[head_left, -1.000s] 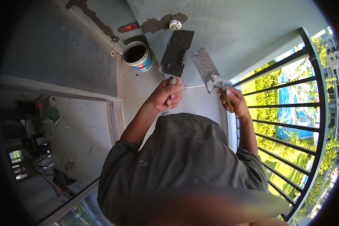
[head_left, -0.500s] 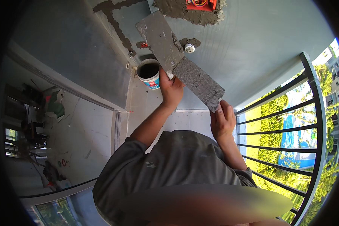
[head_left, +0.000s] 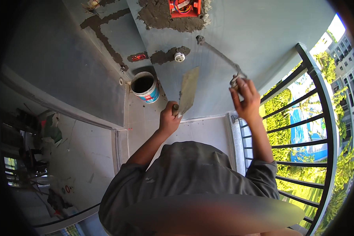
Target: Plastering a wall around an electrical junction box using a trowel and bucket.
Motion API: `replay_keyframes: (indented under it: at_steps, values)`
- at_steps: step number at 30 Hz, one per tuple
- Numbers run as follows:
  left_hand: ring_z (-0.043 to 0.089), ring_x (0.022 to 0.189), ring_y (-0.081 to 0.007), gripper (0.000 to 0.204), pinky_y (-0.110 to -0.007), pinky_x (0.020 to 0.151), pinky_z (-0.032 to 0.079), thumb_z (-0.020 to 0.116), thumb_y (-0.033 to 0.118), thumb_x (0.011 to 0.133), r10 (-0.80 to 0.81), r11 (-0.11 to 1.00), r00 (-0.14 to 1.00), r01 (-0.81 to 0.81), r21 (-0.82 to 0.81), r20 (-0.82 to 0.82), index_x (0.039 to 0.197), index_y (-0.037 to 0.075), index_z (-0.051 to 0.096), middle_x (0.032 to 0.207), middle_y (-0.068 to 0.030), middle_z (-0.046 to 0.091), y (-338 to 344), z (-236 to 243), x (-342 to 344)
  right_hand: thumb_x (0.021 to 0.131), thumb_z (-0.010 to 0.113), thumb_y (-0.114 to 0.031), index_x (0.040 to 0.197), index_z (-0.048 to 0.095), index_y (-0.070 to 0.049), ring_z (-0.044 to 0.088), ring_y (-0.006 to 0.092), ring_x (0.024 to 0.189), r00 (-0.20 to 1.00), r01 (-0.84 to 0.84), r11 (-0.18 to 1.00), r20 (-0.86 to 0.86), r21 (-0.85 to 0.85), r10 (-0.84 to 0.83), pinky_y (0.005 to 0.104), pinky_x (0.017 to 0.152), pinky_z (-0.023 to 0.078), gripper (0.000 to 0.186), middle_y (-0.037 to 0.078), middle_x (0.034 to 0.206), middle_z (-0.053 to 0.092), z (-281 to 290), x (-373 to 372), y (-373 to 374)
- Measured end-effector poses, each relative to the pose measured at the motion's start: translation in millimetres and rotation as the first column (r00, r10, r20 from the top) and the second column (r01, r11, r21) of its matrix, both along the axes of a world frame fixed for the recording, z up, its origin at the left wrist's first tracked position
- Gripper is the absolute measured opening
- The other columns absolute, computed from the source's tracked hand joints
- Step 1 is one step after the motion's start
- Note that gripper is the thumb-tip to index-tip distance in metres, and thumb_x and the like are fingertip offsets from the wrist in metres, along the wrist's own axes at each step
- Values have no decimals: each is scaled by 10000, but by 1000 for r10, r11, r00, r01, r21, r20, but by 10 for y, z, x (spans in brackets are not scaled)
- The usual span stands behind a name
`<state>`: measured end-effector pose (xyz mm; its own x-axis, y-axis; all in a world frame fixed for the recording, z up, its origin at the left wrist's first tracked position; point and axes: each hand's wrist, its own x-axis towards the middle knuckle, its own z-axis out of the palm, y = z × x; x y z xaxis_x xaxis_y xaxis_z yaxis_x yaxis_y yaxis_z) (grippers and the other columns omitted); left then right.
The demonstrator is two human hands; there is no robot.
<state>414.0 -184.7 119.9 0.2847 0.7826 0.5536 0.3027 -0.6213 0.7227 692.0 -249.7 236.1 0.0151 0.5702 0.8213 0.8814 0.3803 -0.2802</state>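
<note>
My left hand (head_left: 169, 118) is closed round the short handle of a trowel (head_left: 189, 88). Its flat, pale grey blade points up and away. On the right, my right hand (head_left: 247, 98) grips a plastering trowel (head_left: 221, 57), whose long blade shows nearly edge-on. Grey mortar clings to that blade, with a lump at its far left end. The two blades are apart. Beyond them stands the grey wall (head_left: 255, 35), where a white round fitting (head_left: 179, 57) sits beside a mortar patch (head_left: 163, 57).
A bucket (head_left: 147, 94) stands on the floor in the corner at left. Higher up, a red electrical box (head_left: 185, 8) with loose wires is surrounded by mortar. A smaller red box (head_left: 138, 57) sits left of the fitting. Dark railing (head_left: 331, 129) bounds the right side.
The two blades, which overlapped, have separated. My right hand rose to the right, turning its trowel edge-on near the wall. My left hand moved slightly down and left, its blade turning.
</note>
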Motion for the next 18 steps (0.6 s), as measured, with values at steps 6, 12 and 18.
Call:
replay_keyframes:
  at_steps: [6,12,18]
  values:
    - [642,686,-210,279,-342,638,500,656,18,813,72,938,992,-30,-346,108,1046,36,504,757,-100,624,-121,-240,-201,822,753,-172,1009,652,-6,625,296,664,988,-117,977,79,-181,133,347,606,508,270,124,854,631,602,704,391]
    - [537,527,-95,194,-271,479,446,610,37,871,140,830,955,30,-557,260,1033,37,504,725,-29,583,-247,-236,-333,877,711,-232,1030,660,31,609,283,671,975,-197,939,43,-281,217,355,659,492,309,150,850,652,1021,1147,899]
    - [490,482,-79,166,-254,424,420,555,-4,892,202,808,932,15,-588,301,1041,36,495,718,-19,547,-344,-301,-517,904,685,-293,1045,663,45,505,206,630,999,-51,878,-9,-475,54,317,647,469,367,156,746,622,1320,1223,635]
